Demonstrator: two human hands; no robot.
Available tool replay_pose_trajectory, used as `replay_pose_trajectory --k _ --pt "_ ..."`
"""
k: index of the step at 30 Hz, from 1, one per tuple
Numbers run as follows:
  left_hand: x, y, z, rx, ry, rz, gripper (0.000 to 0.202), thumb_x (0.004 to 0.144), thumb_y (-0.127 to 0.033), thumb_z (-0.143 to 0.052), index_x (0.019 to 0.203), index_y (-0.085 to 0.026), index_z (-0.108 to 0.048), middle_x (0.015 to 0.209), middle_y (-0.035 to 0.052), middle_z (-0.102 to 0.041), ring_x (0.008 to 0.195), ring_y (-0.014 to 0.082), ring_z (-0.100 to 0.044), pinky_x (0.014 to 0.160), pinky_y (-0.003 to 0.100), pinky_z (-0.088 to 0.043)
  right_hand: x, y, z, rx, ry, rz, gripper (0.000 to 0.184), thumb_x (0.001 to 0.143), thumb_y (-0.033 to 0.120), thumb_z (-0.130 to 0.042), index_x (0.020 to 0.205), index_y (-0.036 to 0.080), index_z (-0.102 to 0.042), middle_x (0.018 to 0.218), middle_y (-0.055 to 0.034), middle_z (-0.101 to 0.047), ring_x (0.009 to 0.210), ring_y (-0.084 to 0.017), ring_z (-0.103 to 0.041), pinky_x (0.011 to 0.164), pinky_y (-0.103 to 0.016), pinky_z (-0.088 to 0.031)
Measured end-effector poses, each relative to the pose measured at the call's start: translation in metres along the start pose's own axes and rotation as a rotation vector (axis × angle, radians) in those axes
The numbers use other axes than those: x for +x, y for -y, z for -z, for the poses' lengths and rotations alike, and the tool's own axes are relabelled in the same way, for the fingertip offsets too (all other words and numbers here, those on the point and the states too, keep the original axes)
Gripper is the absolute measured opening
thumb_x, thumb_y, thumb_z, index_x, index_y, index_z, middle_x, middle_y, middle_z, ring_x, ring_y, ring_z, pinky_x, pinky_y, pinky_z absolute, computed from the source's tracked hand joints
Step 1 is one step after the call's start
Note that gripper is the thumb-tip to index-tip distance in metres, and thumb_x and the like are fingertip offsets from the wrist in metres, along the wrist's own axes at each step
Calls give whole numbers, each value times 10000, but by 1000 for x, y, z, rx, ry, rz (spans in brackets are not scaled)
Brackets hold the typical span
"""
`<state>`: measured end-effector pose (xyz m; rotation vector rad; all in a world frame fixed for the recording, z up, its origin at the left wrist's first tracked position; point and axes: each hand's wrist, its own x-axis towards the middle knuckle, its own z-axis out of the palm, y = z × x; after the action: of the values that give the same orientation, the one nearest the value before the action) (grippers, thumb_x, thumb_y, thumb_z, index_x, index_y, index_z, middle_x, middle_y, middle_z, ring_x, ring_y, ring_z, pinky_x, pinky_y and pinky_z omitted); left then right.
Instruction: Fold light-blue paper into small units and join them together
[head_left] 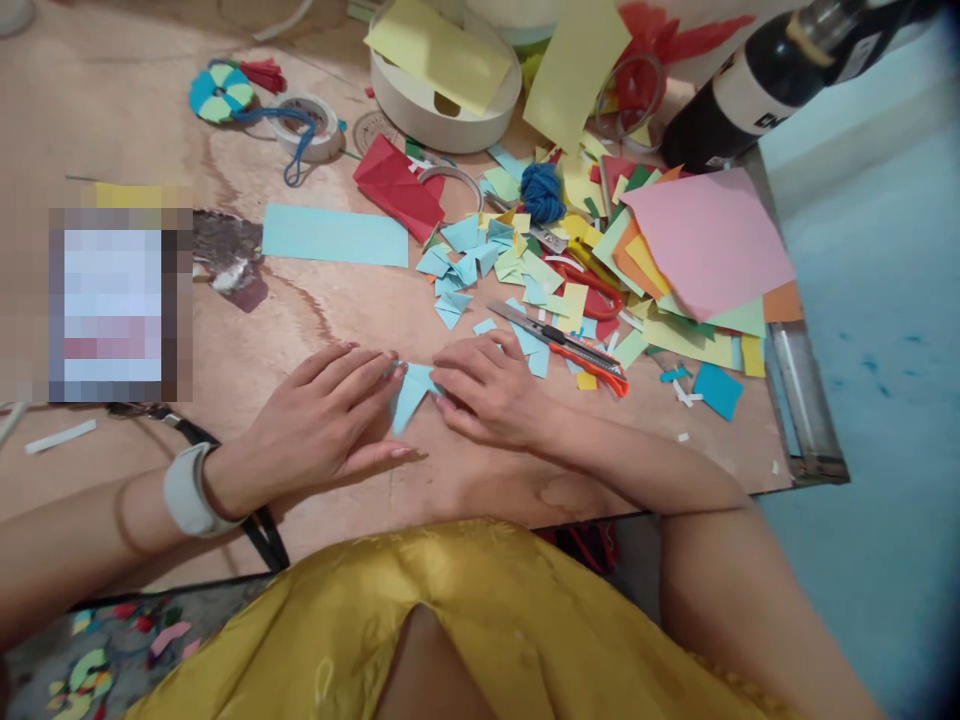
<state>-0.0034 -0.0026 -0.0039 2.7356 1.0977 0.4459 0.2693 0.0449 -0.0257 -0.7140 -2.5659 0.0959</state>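
- Wooden table [352,310] takes up most of my view. Clutter piled on the far right, blue wall beyond its right edge.
- Dark bottle [739,95] with white label, far right corner, tilted in my view.
- Round white box [442,128] at the back, yellow sheet lying across its top.
- Left hand [326,415]: palm down, fingers extended and close together, thumb held apart from them. Fingertips at the left end of the folded blue paper. White band on that wrist.
- Right hand [491,390]: fingers bent, tips at the right end of the same paper, thumb on the near side. I can't tell from here whether they pinch it or just press it down.
- Pink sheet [712,240] on top of a stack of coloured paper, right side.
- Light-blue strip [335,235] lies flat beyond the left hand, well apart from it.
- Cutter [559,342] with orange-red trim lies slantwise just beyond the right hand, among paper scraps.
- Tape roll [322,150] back left, blue cord draped over it.
- Blue yarn ball [543,192] sits in the scrap pile.
- Folded blue paper [409,395]: on the table between both hands, near the front edge. A point sticks out toward the wearer; both ends are partly hidden by fingers.
- Small folded piece [452,307], same blue, lies beyond the right hand beside similar ones.
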Motion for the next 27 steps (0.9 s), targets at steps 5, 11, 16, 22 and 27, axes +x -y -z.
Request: replay_pose_trajectory --k 5,11,16,22,27 --pt "0 0 5 92 -20 -15 713 1016 -590 -609 1562 -140 -521 1389 205 -711 1275 391 -677 1138 560 -499 0 -10 0 2 -120 -16 340 994 171 -559 1319 256 -616 1363 -98 -706 1191 -261 -647 1024 -476 -412" --pt "-1 0 -4 5 58 -46 723 1069 -513 -553 1659 -140 -365 1674 197 -441 1551 347 -438 1306 531 -320 1 -6 7 127 21 244 363 992 273 -567 1316 125 -634 1257 -144 -748 1181 -276 -679 986 -459 -564" --pt "-4 2 -9 -22 92 -41 710 1072 -580 -508 1623 -138 -436 1654 205 -460 1547 343 -444 1303 547 -334 0 -8 5 68 24 276 366 996 179 -598 1342 62 -624 1268 -192 -743 1218 -291 -680 1014 -485 -609" --pt "-3 0 -6 -50 69 -11 725 1049 -597 -540 1581 -106 -507 1625 246 -487 1495 405 -504 1239 580 -430 -3 -12 -4 57 -44 267 366 1012 97 -590 1377 96 -617 1255 -185 -748 1217 -274 -696 981 -466 -643" --pt "-2 1 -5 -31 86 -52 784 1043 -631 -526 1584 -65 -479 1651 255 -451 1533 386 -458 1274 537 -382 -1 -21 -11 172 -69 132 246 1045 168 -603 1262 229 -700 1248 -105 -767 1121 -218 -728 927 -428 -639"
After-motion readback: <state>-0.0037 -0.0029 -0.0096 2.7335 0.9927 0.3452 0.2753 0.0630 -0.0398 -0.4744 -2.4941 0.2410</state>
